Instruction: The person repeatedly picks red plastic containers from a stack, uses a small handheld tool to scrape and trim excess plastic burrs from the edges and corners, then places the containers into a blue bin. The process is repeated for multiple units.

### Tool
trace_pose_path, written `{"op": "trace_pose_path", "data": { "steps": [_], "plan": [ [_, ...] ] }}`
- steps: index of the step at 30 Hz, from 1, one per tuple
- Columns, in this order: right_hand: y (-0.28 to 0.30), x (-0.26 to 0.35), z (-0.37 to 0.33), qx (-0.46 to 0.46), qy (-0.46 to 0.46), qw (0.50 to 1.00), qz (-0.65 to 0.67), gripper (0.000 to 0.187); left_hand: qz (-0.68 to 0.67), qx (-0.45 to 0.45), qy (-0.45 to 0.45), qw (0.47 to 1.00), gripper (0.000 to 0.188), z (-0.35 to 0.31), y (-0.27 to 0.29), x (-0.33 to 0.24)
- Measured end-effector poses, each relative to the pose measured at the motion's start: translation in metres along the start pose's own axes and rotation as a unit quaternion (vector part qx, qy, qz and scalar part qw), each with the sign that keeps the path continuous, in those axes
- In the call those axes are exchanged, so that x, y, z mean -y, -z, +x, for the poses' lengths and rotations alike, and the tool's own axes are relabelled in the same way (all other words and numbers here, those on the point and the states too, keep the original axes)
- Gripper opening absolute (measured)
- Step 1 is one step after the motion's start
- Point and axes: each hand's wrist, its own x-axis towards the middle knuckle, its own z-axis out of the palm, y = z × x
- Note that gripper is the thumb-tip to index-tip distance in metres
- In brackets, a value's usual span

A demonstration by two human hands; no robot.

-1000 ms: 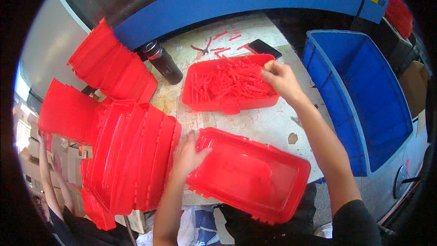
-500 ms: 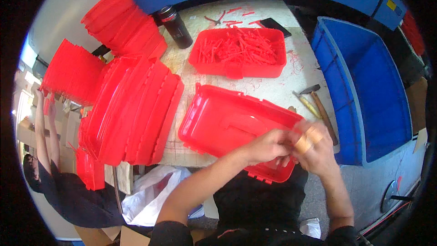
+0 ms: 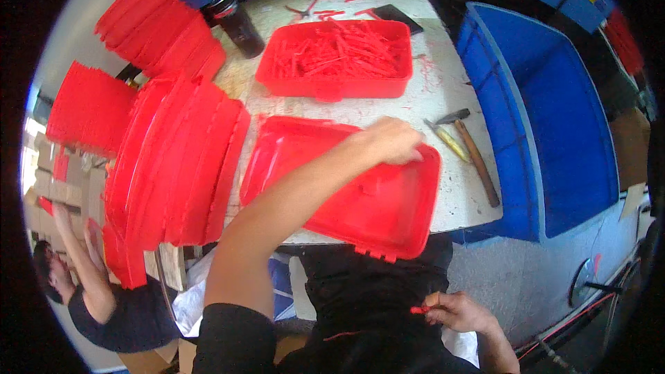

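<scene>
A shallow red plastic lid (image 3: 402,215) with small tabs along its edges lies at an angle on the table before me. My left hand (image 3: 391,141) reaches across it, fingers curled at its far right rim; slight blur softens the grip. Low beside my lap, my right hand (image 3: 463,313) pinches a small red plastic piece (image 3: 419,310). Tan tape (image 3: 433,299) wraps one of its fingers. Beyond the lid stands a red bin (image 3: 332,88) heaped with thin red plastic strips (image 3: 339,52).
Tall stacks of red plastic shells (image 3: 173,166) fill the left side. A hammer (image 3: 478,159) and a yellow-handled knife (image 3: 450,142) lie at right, before a big blue crate (image 3: 568,125). Farther back are a black bottle (image 3: 239,28) and pliers (image 3: 305,10). A co-worker (image 3: 111,305) is at far left.
My hands were together at the lid's right end. The right has dropped toward my lap with a red piece; the left has moved to the far rim. My view has shifted slightly.
</scene>
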Motion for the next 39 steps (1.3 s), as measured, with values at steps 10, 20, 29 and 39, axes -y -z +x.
{"op": "trace_pose_path", "data": {
  "steps": [10, 20, 29, 39],
  "plan": [
    [0.064, 0.088, 0.103, -0.245, 0.095, 0.955, -0.140, 0.012, -0.020, -0.036, 0.348, 0.936, 0.053, -0.152, 0.016, 0.071],
    [0.029, 0.135, 0.235, -0.130, 0.092, 0.987, -0.032, 0.022, -0.092, -0.067, 0.134, 0.984, 0.028, -0.155, 0.002, 0.108],
    [0.029, 0.148, 0.242, -0.025, -0.010, 0.974, 0.226, 0.022, -0.100, -0.083, 0.156, 0.979, 0.029, -0.155, 0.006, 0.108],
    [-0.008, 0.136, 0.287, -0.172, 0.217, 0.730, -0.624, 0.022, -0.199, -0.051, 0.114, 0.972, 0.031, -0.164, -0.007, 0.117]
  ]
}}
